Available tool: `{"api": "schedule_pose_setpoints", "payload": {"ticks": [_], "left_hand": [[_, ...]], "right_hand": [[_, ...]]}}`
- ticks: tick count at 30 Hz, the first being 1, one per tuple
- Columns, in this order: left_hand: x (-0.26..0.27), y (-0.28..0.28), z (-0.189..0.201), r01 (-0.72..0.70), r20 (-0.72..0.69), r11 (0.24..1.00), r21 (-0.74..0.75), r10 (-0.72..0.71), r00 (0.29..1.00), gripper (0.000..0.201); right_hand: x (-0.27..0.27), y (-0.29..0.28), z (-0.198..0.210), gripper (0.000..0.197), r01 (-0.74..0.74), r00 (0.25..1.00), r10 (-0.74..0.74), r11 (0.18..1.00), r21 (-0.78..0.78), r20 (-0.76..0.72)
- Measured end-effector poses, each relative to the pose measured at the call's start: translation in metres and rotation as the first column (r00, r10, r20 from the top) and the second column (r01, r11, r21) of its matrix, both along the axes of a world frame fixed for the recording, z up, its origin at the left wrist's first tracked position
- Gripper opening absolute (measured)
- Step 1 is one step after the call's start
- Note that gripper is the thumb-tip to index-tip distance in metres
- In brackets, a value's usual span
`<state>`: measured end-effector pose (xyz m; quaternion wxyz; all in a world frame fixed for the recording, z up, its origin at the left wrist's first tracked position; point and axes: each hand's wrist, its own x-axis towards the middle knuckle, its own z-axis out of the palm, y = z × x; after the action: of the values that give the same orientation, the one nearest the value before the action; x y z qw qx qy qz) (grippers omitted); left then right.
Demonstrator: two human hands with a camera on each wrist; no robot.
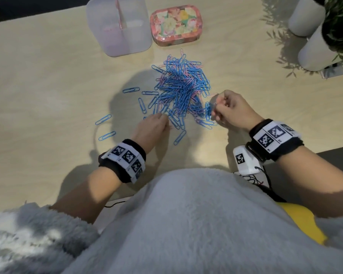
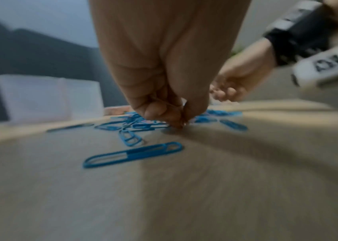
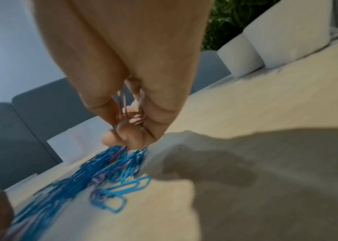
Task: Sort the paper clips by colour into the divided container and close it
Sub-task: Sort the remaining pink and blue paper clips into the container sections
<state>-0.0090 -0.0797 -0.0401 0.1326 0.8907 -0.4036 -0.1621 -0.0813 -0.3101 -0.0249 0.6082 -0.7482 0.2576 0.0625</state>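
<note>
1. Your right hand (image 1: 231, 111) is curled shut around a small bunch of pink clips (image 3: 132, 112); the right wrist view shows them pinched between thumb and fingers (image 3: 161, 104), lifted just off the table at the 4 o'clock edge of the pile.
2. Your left hand (image 1: 153, 127) has its fingertips (image 2: 176, 120) drawn together and pressed down at the 7 o'clock edge of the pile. The left wrist view is blurred, so you cannot tell whether they actually pinch a clip or only touch the table.
3. The pile of paper clips (image 1: 183, 88) lies between and just beyond your hands, in the middle of the wooden table (image 1: 48, 80). It is mostly blue, with pale pink ones tangled through it.
4. Loose blue clips (image 1: 103, 119) lie scattered at 8 to 9 o'clock from the pile, apart from it; one more lies at 6 o'clock, between your wrists.
5. The clear container (image 1: 119, 26) stands at 11 o'clock from the pile, open at the top, with a pink divider down its middle. What lies inside is too hazy to tell.
6. A flowered tin (image 1: 175, 24) sits just beside the container, at 12 o'clock from the pile, lid on.
7. White plant pots (image 1: 317, 48) with green leaves stand at 2 o'clock, well apart from the clips.
</note>
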Motion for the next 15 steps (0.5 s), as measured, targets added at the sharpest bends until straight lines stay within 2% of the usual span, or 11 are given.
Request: {"api": "schedule_pose_setpoints", "payload": {"ticks": [2,3,4,6,7,9,10,11,13,14,15], "left_hand": [[0.007,0.008,0.006,-0.174,-0.179,0.978,-0.118,0.151,0.972,0.015],[0.011,0.011,0.01,-0.25,-0.257,0.957,-0.147,0.207,0.944,0.014],[0.017,0.016,0.013,-0.331,-0.342,0.93,-0.157,0.264,0.902,0.012],[0.028,0.022,0.016,-0.5,-0.516,0.858,-0.114,0.379,0.768,0.016],[0.033,0.025,0.016,-0.587,-0.602,0.806,-0.073,0.434,0.67,0.024],[0.041,0.028,0.018,-0.75,-0.775,0.66,0.041,0.495,0.393,0.032],[0.043,0.029,0.018,-0.792,-0.831,0.601,0.112,0.493,0.256,0.032],[0.044,0.03,0.021,-0.8,-0.864,0.574,0.172,0.479,0.158,0.031],[0.045,0.031,0.023,-0.781,-0.894,0.586,0.215,0.44,0.085,0.032],[0.044,0.03,0.022,-0.775,-0.897,0.598,0.206,0.432,0.095,0.035],[0.044,0.029,0.021,-0.771,-0.887,0.613,0.176,0.438,0.146,0.04]], "right_hand": [[0.008,0.007,0.0,0.025,-0.001,1.0,0.001,1.0,0.026,-0.011],[0.012,0.012,-0.002,0.021,-0.033,0.999,0.033,0.998,-0.044,-0.01],[0.016,0.018,-0.003,0.016,-0.089,0.996,0.091,0.982,-0.167,0.002],[0.022,0.029,-0.005,0.01,-0.238,0.969,0.243,0.859,-0.453,-0.046],[0.023,0.035,-0.005,0.012,-0.305,0.949,0.293,0.768,-0.564,-0.115],[0.024,0.045,-0.006,0.017,-0.392,0.915,0.334,0.61,-0.688,-0.225],[0.025,0.048,-0.006,0.018,-0.4,0.909,0.341,0.56,-0.725,-0.239],[0.024,0.048,-0.006,0.017,-0.389,0.913,0.336,0.537,-0.749,-0.233],[0.022,0.044,-0.007,0.017,-0.354,0.923,0.326,0.509,-0.785,-0.205],[0.019,0.04,-0.008,0.018,-0.35,0.922,0.33,0.49,-0.798,-0.202],[0.017,0.035,-0.009,0.019,-0.361,0.918,0.333,0.477,-0.801,-0.215]]}}
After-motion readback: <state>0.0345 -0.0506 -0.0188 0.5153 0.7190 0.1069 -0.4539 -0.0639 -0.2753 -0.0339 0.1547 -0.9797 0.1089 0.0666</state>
